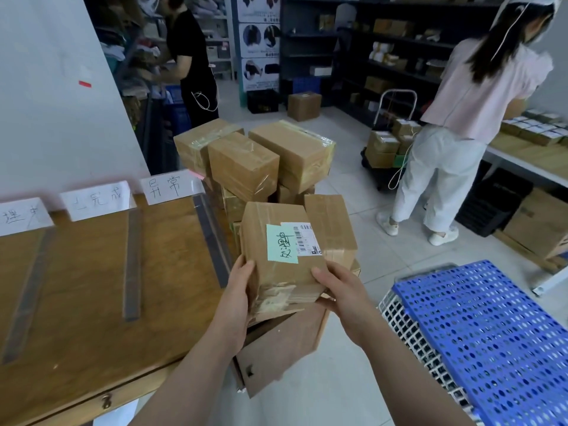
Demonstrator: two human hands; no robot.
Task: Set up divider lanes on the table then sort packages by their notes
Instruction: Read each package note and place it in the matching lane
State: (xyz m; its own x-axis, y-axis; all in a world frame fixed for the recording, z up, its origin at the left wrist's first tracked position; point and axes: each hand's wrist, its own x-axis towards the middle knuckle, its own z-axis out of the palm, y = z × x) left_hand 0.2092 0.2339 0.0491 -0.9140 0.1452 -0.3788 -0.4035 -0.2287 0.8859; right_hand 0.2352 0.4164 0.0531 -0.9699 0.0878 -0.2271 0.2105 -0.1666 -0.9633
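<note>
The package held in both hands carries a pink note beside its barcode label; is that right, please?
Not quite: the head view shows the note is pale green, not pink. It sits beside the barcode label on the package, which the left hand and right hand both hold.

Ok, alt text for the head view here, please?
The left hand and right hand hold a taped box bearing a green note and barcode label, beside a wooden table with three divider strips and three paper signs. More boxes are stacked behind it.
</note>
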